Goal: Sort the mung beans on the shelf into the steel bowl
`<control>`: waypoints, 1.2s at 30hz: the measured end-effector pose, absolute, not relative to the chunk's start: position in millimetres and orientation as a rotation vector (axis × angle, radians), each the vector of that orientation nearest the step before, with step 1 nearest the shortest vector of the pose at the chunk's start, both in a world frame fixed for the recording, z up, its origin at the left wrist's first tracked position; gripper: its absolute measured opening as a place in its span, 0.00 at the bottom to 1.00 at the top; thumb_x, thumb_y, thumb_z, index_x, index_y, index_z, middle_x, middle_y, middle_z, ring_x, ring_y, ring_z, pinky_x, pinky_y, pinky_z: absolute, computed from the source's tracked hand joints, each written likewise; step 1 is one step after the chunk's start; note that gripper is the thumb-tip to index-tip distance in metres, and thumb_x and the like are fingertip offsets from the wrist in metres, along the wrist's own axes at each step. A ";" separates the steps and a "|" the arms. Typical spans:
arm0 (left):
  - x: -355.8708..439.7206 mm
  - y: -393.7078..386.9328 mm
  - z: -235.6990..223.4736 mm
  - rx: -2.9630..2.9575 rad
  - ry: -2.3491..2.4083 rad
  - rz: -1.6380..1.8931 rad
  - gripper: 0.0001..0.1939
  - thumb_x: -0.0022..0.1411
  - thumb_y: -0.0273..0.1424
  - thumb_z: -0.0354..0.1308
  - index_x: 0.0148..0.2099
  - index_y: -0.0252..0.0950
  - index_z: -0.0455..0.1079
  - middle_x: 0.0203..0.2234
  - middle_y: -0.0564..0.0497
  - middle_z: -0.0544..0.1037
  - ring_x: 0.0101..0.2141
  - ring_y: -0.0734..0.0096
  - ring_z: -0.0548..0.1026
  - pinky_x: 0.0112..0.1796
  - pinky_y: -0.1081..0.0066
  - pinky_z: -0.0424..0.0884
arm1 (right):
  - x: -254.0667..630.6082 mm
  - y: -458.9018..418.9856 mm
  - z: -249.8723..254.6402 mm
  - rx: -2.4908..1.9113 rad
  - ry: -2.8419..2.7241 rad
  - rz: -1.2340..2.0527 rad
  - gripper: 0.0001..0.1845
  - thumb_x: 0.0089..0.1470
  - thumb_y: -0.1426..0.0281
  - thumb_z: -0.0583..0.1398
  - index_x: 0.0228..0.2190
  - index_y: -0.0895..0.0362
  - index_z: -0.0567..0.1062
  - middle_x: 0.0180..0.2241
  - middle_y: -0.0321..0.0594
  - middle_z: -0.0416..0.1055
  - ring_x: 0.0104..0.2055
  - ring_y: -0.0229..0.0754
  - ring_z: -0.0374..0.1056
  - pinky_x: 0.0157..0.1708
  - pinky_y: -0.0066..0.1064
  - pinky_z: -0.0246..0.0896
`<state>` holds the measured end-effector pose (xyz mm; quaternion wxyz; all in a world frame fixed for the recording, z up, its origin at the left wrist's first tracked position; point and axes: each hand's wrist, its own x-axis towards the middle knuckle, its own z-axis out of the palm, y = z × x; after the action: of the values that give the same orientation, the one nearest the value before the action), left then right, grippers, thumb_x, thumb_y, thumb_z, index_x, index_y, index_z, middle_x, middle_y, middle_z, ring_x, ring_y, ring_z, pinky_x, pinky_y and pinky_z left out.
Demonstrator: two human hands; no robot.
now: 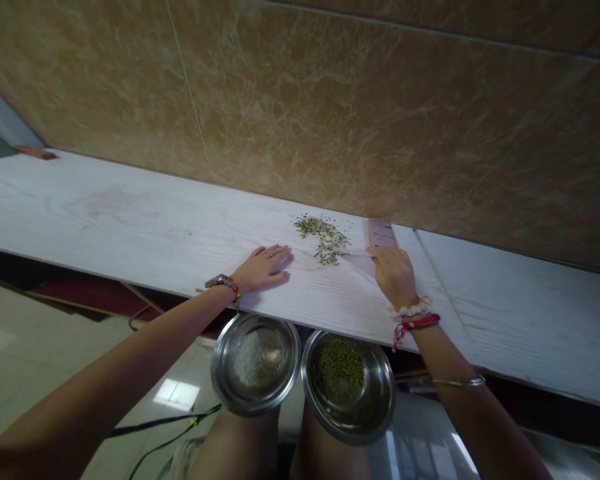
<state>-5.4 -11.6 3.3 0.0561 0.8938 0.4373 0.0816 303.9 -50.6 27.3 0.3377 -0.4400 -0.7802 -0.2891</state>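
Observation:
A loose patch of small green beans (325, 237), which look like mung beans, lies on a white wood-grained board (180, 220). To the left of the beans, my left hand (264, 268) rests palm down on the board, fingers stretched out and nothing in them. On the other side, my right hand (394, 270) pinches the edge of a thin clear plastic sheet (356, 259), pulled into creases beside the beans. How far the sheet reaches under the beans is hard to make out.
Below the board's front edge, a metal bowl with white grains (257, 400) and another with green beans (349, 433) sit on my lap. A pinkish printed strip (381, 232) lies by the brown marbled wall (300, 113). A brown block (36, 153) is at the far left.

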 end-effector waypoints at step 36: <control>-12.8 -0.4 5.2 2.729 1.696 0.224 0.20 0.63 0.33 0.45 0.56 0.36 0.63 0.55 0.42 0.66 0.55 0.56 0.63 0.52 0.57 0.60 | 290.8 -41.7 17.3 -0.956 -2.219 -0.703 0.17 0.54 0.82 0.48 0.36 0.58 0.74 0.32 0.43 0.75 0.36 0.40 0.68 0.38 0.35 0.59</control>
<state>-12.8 -0.4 5.2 -0.0397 0.8466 0.5262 0.0694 290.8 -41.7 17.3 0.3074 -0.3615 -0.8392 -0.2658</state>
